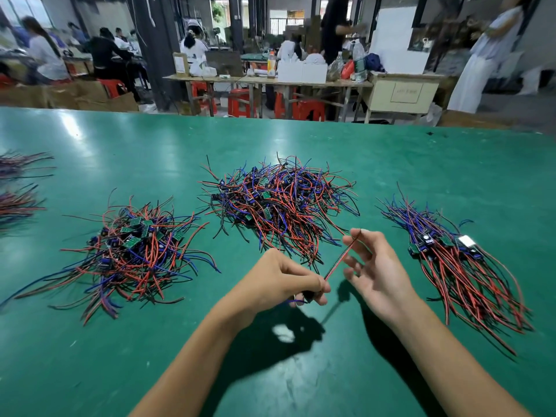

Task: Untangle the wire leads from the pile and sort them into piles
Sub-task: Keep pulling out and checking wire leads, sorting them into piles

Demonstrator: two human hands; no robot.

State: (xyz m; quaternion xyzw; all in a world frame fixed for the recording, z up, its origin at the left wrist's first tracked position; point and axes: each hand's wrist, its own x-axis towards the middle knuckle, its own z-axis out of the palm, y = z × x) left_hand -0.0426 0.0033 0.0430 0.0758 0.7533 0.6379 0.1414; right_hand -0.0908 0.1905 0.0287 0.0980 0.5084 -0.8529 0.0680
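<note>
A tangled pile [279, 203] of red, blue and black wire leads with small green boards lies mid-table. A second loose pile [135, 251] lies to its left. At the right, a pile [457, 260] has its leads lying side by side. My left hand [285, 281] grips the dark board end of one lead [340, 263] above the table. Its red and black wires run up to my right hand [376, 266], which pinches their far end between thumb and forefinger, other fingers spread.
The green table [180, 152] stretches to a far edge. Two more wire bundles [18, 182] lie at the left edge. Beyond the table are workbenches, red stools [240, 102], boxes and several people.
</note>
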